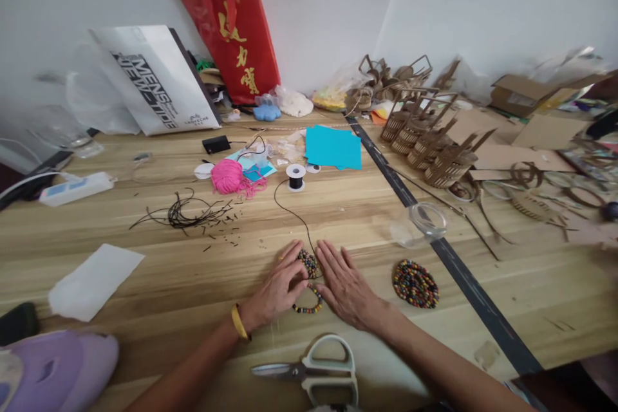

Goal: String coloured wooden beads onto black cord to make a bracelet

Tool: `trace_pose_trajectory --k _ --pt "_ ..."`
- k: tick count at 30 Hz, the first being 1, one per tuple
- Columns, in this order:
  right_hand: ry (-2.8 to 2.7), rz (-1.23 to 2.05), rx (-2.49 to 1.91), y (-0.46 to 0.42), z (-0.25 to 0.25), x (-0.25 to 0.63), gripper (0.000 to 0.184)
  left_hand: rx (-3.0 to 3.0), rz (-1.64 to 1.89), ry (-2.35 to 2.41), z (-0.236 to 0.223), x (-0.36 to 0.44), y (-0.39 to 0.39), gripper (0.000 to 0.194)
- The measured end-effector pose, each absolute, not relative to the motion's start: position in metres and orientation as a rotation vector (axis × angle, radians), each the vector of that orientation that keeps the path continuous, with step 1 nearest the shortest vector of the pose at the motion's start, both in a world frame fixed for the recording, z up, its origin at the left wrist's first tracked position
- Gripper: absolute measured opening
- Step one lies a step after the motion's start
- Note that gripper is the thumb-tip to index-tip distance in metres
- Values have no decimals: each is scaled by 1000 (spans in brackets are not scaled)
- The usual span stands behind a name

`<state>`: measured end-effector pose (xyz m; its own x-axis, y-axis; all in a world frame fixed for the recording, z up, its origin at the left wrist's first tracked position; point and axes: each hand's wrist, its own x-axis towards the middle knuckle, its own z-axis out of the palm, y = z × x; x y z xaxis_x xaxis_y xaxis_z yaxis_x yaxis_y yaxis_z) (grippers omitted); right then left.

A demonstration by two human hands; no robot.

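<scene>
Head camera shows the left hand (274, 290) curled beside a little pile of beads (309, 262); one cannot tell if its fingers pinch any. On the other side, the right hand (348, 290) lies flat, wide open, gripping nothing. A bead ring (308, 311) rests on the table (193, 283), nearer the person.

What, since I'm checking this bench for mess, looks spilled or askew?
Short, thin black scraps lie scattered on the pale wooden table beside a tangled bundle of thin black cords, looking spilled rather than gathered. The bright pink yarn ball also looks untidy, with loose strands at its right.
</scene>
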<state>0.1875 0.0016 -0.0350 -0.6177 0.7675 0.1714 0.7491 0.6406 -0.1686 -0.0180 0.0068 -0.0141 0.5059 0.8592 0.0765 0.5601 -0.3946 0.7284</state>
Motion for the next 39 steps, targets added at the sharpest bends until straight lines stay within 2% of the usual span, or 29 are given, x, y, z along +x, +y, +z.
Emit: trace_pose_trajectory --k 13,27,39 --pt "-2614 126 -1277 4 -38 172 62 2117 545 1131 -9 -15 5 7" --pt "-2656 -40 -1366 5 -38 163 60 2094 505 1157 -7 -16 6 9" --pt "-2568 105 -1329 8 -44 168 65 1918 617 1097 -4 -23 8 9"
